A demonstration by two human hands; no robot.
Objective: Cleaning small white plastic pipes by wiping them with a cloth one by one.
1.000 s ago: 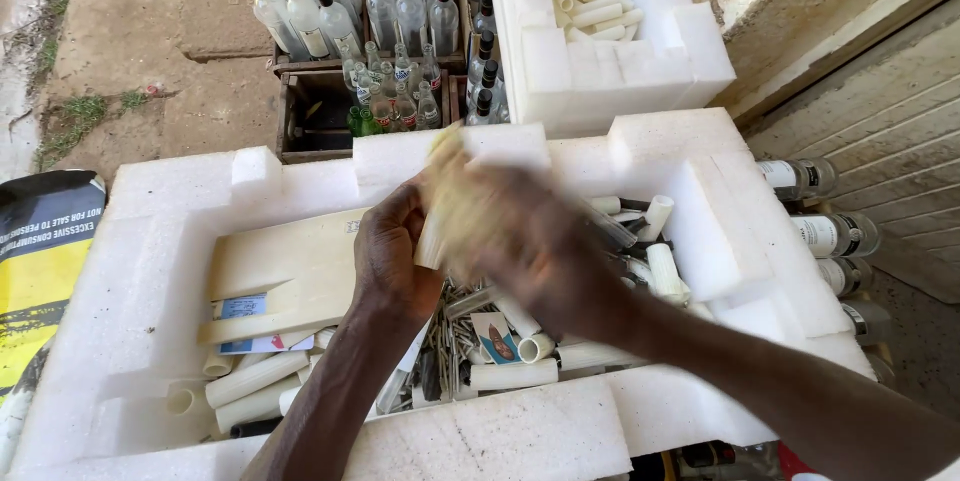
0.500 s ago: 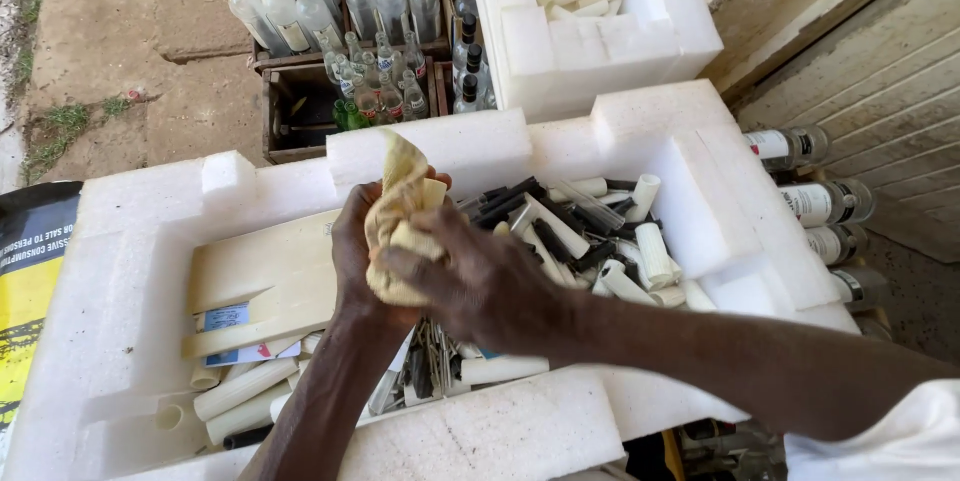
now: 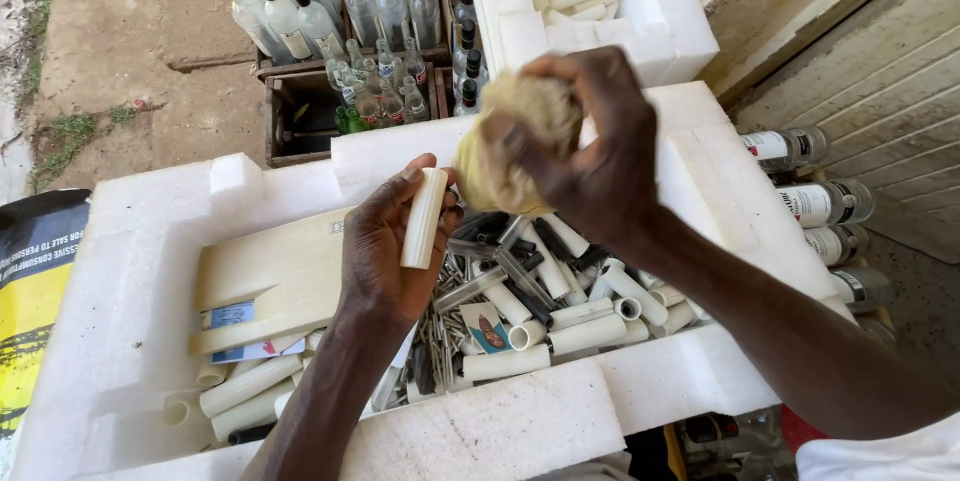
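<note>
My left hand (image 3: 385, 246) fingers grip one white tube (image 3: 424, 218), right hand (image 3: 590, 151) clutches yellowish cloth (image 3: 515, 141); many tubes remain in foam tray (image 3: 140, 271).

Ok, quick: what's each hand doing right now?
Left hand: closed around a short white tube, held upright over the foam box.
Right hand: closed on a bunched yellowish cloth, raised beside the tube.
</note>
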